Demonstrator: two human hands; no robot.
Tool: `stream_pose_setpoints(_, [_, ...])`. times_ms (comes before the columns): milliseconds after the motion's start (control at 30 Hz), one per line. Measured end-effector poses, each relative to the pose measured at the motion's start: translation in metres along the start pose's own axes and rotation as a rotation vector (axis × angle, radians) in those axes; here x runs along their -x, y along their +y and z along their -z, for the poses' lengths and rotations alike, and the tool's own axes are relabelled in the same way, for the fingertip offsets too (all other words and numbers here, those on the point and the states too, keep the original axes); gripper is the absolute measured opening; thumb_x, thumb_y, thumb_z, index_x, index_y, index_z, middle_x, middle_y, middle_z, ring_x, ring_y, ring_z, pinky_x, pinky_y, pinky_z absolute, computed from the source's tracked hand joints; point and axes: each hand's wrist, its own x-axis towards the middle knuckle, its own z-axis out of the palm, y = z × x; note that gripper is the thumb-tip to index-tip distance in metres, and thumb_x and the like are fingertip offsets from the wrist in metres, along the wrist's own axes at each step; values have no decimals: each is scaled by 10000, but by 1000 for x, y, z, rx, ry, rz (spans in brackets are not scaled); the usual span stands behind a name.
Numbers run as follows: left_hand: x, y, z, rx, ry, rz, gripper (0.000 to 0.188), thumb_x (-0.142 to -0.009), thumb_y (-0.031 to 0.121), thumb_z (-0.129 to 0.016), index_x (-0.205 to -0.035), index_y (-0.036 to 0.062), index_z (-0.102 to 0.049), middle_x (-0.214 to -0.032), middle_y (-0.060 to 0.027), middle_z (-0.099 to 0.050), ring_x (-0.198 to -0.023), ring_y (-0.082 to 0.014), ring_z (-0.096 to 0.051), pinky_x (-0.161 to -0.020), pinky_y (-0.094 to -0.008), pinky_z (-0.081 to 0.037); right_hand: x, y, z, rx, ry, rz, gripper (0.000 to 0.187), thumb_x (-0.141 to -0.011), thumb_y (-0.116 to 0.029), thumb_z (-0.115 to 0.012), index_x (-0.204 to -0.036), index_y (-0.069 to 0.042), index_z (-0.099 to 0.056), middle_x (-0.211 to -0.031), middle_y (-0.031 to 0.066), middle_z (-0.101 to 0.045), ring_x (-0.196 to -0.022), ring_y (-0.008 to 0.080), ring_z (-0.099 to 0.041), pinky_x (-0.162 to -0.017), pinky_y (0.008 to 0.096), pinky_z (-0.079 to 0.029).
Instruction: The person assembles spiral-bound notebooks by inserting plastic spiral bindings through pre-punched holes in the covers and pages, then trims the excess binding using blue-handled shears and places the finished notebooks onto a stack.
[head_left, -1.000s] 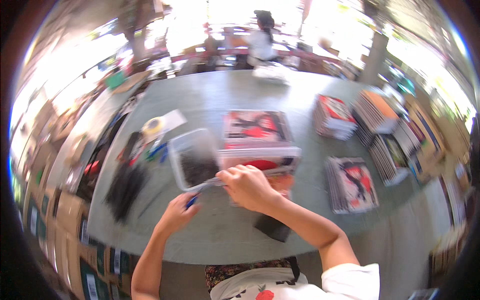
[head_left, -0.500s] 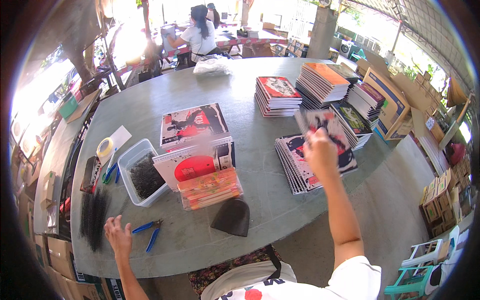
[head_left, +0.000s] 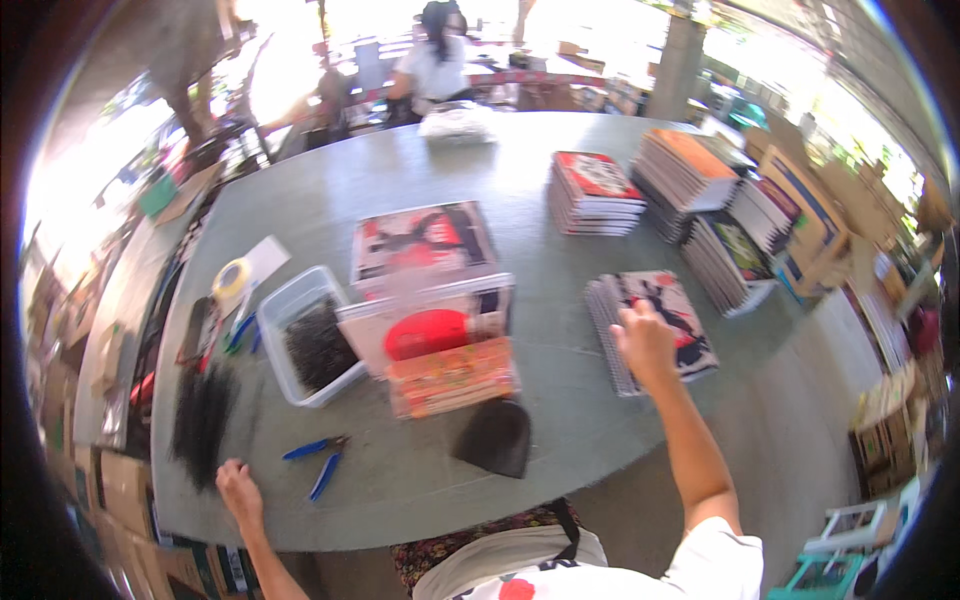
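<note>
My right hand (head_left: 647, 345) is over the top notebook of a spiral-bound stack (head_left: 685, 310) with black, red and cream covers. Motion blurs its fingers, and whether they grip the cover cannot be made out. At the lower left, my left hand (head_left: 240, 492) has its fingers curled together at the near end of a bundle of black plastic binding coils (head_left: 203, 425). Anything between those fingers is hidden. Blue-handled cutting pliers (head_left: 322, 465) lie just right of that hand. A clear plastic tub (head_left: 283, 372) holds small black pieces.
Mid-table, notebooks (head_left: 425, 240) lie behind an upright one (head_left: 370, 345) and an orange patterned pack (head_left: 455, 378). A dark rounded pad (head_left: 495, 440) lies in front. More notebook stacks (head_left: 597, 195) and a cardboard box (head_left: 800, 230) stand at the back right. Tape (head_left: 232, 277) lies left.
The notebook my right hand held tilted above the stack now lies flat on it. My left hand's spread fingers have curled in at the coils. The view has shifted.
</note>
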Motion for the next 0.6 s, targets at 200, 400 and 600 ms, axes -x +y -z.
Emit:
stream_pose_setpoints(200, [-29, 72, 77, 722, 210, 96, 123, -899, 117, -566, -955, 7, -565, -795, -52, -568, -704, -116, -507, -662, -242, -418, -25, -148, 45, -540, 561, 620, 329, -795, -206, -650, -1090, -75, -588, -1099, 86, -539, -1016, 283, -520, -836, 407, -442])
stream_pose_setpoints(400, [-39, 124, 151, 1015, 528, -138, 260, -926, 229, -546, -1070, 16, -586, -748, -13, -556, -655, -94, -524, -598, -223, -439, -57, -250, 23, -779, 141, 778, 174, -791, -121, -624, -950, -51, -622, -960, 105, -610, -878, 295, -593, -781, 392, -470])
stream_pose_setpoints(600, [-37, 173, 79, 712, -207, -243, 472, -856, 76, -526, -1319, 45, -436, -842, -135, -650, -656, -173, -601, -637, -310, -501, -32, -256, 37, -782, 43, 749, 149, -773, -137, -619, -885, -40, -598, -854, 111, -625, -855, 282, -602, -759, 394, -465])
